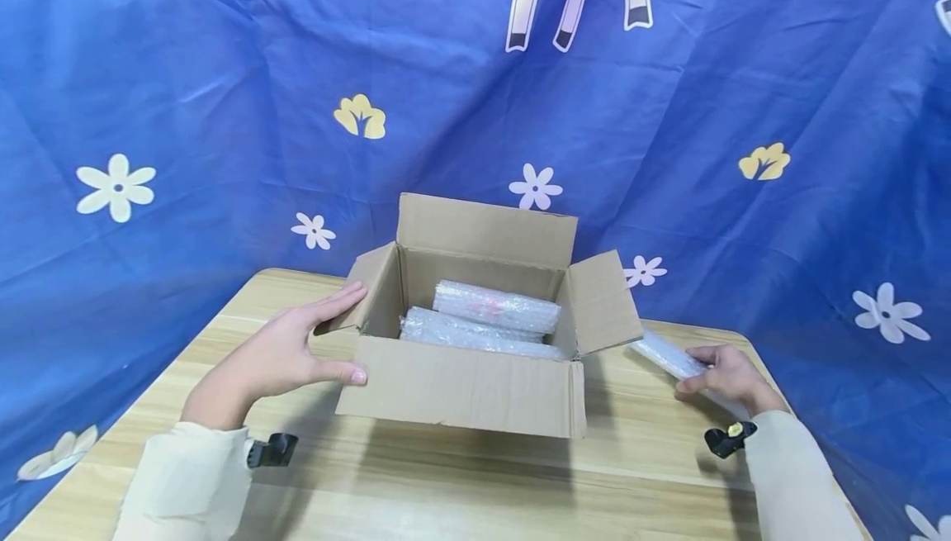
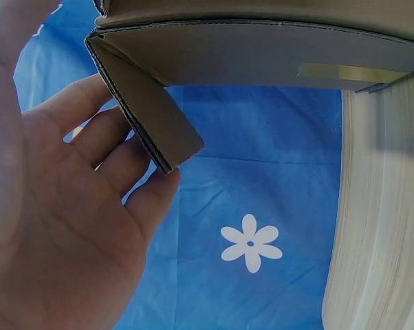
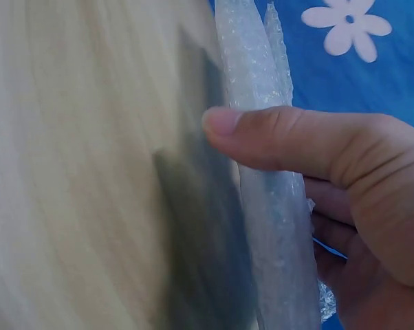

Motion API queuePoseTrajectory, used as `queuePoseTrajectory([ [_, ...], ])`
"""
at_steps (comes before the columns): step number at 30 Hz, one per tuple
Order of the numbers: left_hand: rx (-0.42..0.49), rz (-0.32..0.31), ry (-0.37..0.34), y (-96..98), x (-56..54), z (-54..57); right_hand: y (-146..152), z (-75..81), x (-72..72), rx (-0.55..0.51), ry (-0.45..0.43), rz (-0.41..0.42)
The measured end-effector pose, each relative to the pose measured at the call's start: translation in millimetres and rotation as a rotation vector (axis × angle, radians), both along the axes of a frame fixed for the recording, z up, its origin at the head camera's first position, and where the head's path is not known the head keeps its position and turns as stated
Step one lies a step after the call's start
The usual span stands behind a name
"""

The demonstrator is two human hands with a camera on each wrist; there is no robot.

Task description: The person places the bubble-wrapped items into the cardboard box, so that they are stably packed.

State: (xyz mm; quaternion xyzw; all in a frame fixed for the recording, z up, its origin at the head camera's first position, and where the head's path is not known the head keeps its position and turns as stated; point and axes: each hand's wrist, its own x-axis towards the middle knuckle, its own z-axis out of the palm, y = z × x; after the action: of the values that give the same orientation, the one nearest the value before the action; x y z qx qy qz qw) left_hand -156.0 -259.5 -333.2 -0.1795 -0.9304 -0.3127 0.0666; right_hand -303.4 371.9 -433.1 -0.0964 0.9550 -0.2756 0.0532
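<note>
A cardboard box (image 1: 464,388) stands with its flaps spread, near the middle of the table. Inside lie several bubble-wrapped packages (image 1: 496,306), one with a reddish mark. My left hand (image 1: 286,357) rests against the box's left side, fingers fairly straight along the left flap (image 2: 148,110) and thumb at the end of the front flap. At the right, my right hand (image 1: 724,376) grips a long bubble-wrapped package (image 3: 272,206), its thumb across one face and its fingers behind. What is inside the wrap is hidden.
The wood-grain table (image 1: 446,483) ends close behind the box. A blue curtain (image 1: 461,111) with white flowers hangs behind and at both sides. The box's right flap (image 1: 603,301) sticks out toward the held package. Yellowish tape (image 2: 351,73) shows on the box.
</note>
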Motion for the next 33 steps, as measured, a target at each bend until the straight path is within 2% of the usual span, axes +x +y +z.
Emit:
queuePoseTrajectory([
  [15, 0.0, -0.007, 0.008, -0.3, 0.1, 0.9, 7.5, 51.0, 20.8, 0.002, 0.037, -0.001],
  [24, -0.011, -0.004, 0.013, -0.6, 0.2, 1.0, 9.1, 89.3, 32.7, 0.065, 0.106, 0.019],
  [33, -0.003, -0.005, 0.01, -1.0, 0.6, 1.0, 4.2, 126.7, 43.4, 0.088, 0.115, -0.022],
])
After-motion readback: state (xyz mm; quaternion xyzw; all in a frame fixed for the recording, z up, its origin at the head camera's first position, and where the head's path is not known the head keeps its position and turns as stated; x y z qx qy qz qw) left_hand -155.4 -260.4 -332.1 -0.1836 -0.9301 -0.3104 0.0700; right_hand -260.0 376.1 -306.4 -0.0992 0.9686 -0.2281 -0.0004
